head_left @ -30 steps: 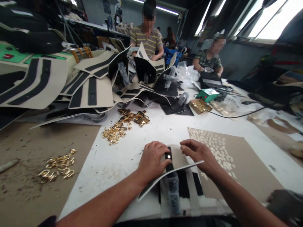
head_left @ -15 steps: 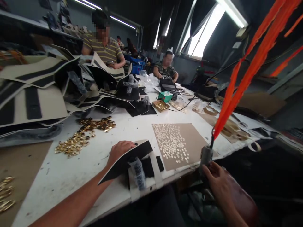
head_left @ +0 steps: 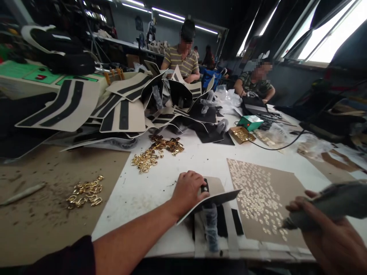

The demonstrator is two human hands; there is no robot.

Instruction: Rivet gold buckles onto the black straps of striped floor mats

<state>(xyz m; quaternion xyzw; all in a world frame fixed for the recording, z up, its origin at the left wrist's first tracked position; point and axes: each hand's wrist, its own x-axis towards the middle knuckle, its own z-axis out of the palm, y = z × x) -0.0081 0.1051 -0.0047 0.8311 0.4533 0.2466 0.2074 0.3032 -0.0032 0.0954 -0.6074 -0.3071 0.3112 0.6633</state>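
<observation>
My left hand (head_left: 189,191) grips the edge of a black and beige panel (head_left: 213,200), which stands partly folded up at the table's front edge. Plastic-wrapped material (head_left: 211,227) hangs from that panel. At the right, my right hand (head_left: 323,225) is wrapped round a grey power tool (head_left: 332,202), its narrow tip pointing left over a brown sheet (head_left: 289,191). Many small gold rings (head_left: 252,187) lie spread on this sheet, under and beside the tip.
Gold fittings (head_left: 145,160) lie in a pile left of centre, with more gold buckles (head_left: 86,191) on brown board. Striped panels (head_left: 123,114) are heaped behind. A green box (head_left: 250,122) stands near a carton of gold pieces (head_left: 242,134). Two people sit across the table.
The view has turned left. My right hand has come up from beside the table edge with the tool, now over the brown sheet. My left hand still grips the panel.
</observation>
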